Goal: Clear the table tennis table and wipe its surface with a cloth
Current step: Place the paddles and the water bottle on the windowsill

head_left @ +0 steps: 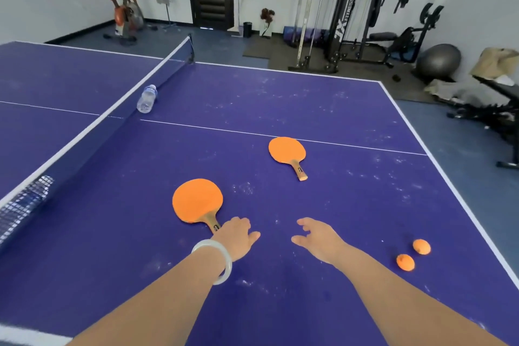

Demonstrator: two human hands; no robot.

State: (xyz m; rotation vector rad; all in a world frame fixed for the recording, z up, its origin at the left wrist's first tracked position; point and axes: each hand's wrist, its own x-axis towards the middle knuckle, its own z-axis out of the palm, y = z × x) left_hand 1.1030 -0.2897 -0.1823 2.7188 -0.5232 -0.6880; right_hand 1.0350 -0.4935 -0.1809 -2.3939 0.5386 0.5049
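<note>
Left hand: low over the counter, fingers bent loosely and thumb stuck out to the right. It grips nothing that shows. One pale bangle sits on the wrist.
Right hand: held just above the counter, fingers spread and relaxed, holding nothing.
Paddles: two, both orange and lying flat. The near paddle is just left of the left fingers, and its handle end runs in behind that wrist. The far paddle lies beyond both hands, well apart from them, handle toward the person.
Balls: two, both orange. The near ball and the other ball lie close together, to the right of the right fingers, near the counter's edge.
Bottle: one clear plastic bottle on its side against the net, far ahead and left of the left fingers.
Surface: pale smudges are scattered over the purple top, around and beyond both hands.
</note>
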